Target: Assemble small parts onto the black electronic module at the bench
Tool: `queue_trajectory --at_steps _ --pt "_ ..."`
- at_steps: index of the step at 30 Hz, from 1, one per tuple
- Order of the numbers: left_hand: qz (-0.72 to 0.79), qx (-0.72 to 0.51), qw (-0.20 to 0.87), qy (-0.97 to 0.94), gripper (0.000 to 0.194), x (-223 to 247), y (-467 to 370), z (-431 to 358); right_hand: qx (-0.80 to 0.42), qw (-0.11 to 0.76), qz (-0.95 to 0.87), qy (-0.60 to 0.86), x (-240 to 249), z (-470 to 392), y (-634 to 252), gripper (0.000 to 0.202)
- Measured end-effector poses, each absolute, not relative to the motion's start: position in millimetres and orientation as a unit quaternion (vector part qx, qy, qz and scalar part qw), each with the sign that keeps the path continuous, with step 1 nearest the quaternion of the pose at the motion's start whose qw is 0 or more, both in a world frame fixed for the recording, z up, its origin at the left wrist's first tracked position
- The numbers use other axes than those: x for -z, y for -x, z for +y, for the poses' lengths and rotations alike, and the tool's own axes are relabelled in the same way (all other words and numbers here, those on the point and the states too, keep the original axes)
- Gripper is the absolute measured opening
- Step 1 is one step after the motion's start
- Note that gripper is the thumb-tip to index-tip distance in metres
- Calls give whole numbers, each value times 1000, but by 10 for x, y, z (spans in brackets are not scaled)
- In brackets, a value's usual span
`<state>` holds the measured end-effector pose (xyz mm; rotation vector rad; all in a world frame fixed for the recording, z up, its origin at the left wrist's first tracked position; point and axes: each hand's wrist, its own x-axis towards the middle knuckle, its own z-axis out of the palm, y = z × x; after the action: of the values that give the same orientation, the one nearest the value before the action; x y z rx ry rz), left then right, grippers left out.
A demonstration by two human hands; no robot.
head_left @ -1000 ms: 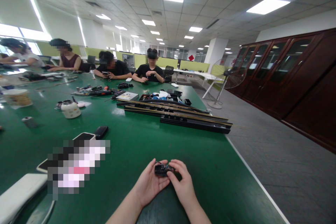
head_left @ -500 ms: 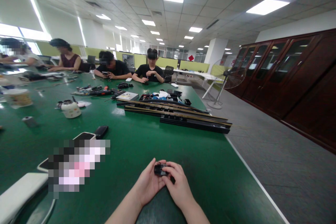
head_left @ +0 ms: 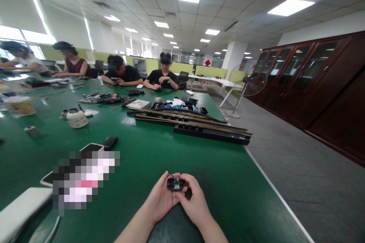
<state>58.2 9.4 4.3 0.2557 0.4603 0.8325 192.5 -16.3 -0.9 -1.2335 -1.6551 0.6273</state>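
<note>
A small black device (head_left: 172, 185) with silvery parts on top is held between my hands, just above the near part of the green table (head_left: 137, 163). Its exact kind is too small to make out. My left hand (head_left: 160, 198) cradles it from the left and below, palm up. On the opposite side, my right hand (head_left: 195, 200) grips its right edge with bent fingers and thumb. The device's underside is hidden by my fingers.
Long black rails (head_left: 211, 134) with thin brass-coloured rods lie across the table ahead. To the left are a white-edged phone (head_left: 47, 178), a white slab (head_left: 23, 212), a cable and a cream jar (head_left: 76, 118). Several people sit beyond; a fan (head_left: 237, 102) stands right.
My right fingers have shifted off the top of the black device to its right edge. More of its top and silvery parts now show. My left hand stays nearly still.
</note>
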Motion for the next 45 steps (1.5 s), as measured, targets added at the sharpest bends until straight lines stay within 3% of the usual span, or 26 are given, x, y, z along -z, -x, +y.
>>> queue_trajectory --at_steps 45 --pt "226 -389 885 -123 37 -92 -556 80 -278 459 -660 526 -106 -210 -1927 36"
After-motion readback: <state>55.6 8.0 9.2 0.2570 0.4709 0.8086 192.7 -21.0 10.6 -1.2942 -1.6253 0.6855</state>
